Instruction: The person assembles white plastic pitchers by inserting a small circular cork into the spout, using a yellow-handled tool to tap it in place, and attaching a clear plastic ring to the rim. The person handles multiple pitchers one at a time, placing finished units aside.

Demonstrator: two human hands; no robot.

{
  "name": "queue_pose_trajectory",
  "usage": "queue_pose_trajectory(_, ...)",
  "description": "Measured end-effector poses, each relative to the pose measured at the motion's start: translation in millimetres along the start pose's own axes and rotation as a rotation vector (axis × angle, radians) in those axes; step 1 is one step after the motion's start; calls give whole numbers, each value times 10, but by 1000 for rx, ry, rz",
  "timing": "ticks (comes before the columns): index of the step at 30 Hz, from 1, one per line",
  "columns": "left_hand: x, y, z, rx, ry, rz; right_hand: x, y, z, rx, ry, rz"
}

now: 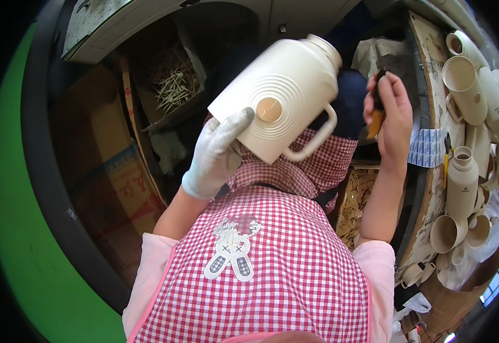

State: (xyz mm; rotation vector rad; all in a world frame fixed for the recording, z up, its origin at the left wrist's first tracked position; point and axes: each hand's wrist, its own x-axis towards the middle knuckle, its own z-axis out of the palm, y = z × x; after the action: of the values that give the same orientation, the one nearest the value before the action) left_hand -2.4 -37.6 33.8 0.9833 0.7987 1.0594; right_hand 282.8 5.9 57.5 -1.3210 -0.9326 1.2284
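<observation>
A cream plastic jug body [298,74] with a side handle and ringed grooves is tilted in front of my apron, its neck toward the upper right. In the middle of its rings sits a round tan disc [269,110]. My left hand [212,151], in a pale glove, grips the jug by its lower end, thumb on the ringed side. To the right of the jug and apart from it, my bare right hand [391,108] is closed around a small tool [376,123] with black and orange parts. Its working end cannot be made out clearly.
On the right, a worn workbench [426,228] bears several cream jugs, cups and a bottle [462,183], plus a blue-and-white sheet [425,147]. A box of thin plastic scraps [175,91] stands at upper left. Beside my right arm, a tray holds tan discs [359,197].
</observation>
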Motion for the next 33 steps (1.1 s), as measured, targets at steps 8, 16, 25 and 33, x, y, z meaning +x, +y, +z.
queue_pose_trajectory(8,-45,-4,157,-282,198,-259,-689,164,556,-527,-420,-362)
queue_pose_trajectory(16,-20,-63,82,168,97,-15,-694,288,527,-652,-432,-375)
queue_pose_trajectory(25,46,-72,168,165,171,-26,-791,322,639,-1033,-251,-469)
queue_pose_trajectory(33,187,-198,467,251,218,-108,-843,394,628,-1442,-88,-607)
